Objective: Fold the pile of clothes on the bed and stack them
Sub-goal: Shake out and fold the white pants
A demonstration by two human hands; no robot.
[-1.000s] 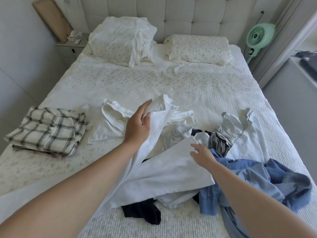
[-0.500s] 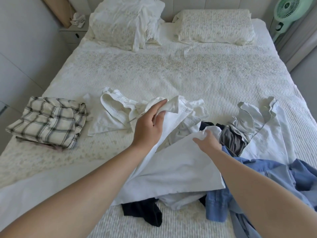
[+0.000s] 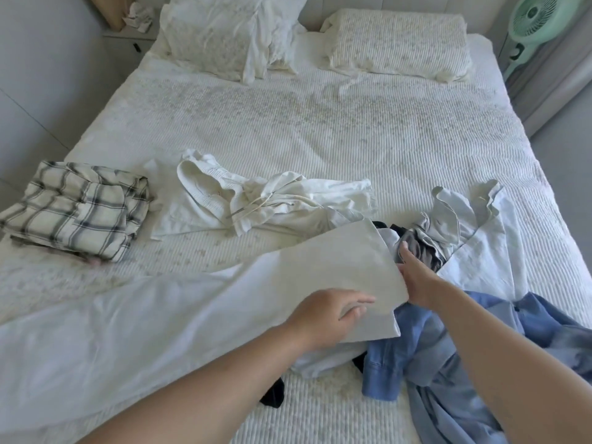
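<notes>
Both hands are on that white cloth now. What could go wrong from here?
1. The white cloth lies over the blue shirt and a black garment; pulling it may drag them along.
2. The right hand holds only its edge, so the grip may slip.
3. A sweep left could knock the folded plaid shirt.

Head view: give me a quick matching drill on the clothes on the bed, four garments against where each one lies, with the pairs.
Things:
1. plaid shirt
2. blue shirt
3. white trousers
4. cream hoodie

Places:
A. mid-bed, crumpled, drawstring showing
B. folded at the bed's left edge
C. stretched across the near side, under the left hand and held at its edge by the right hand
D. near right corner, unfolded

Pairs: 1-B, 2-D, 3-C, 4-A
</notes>
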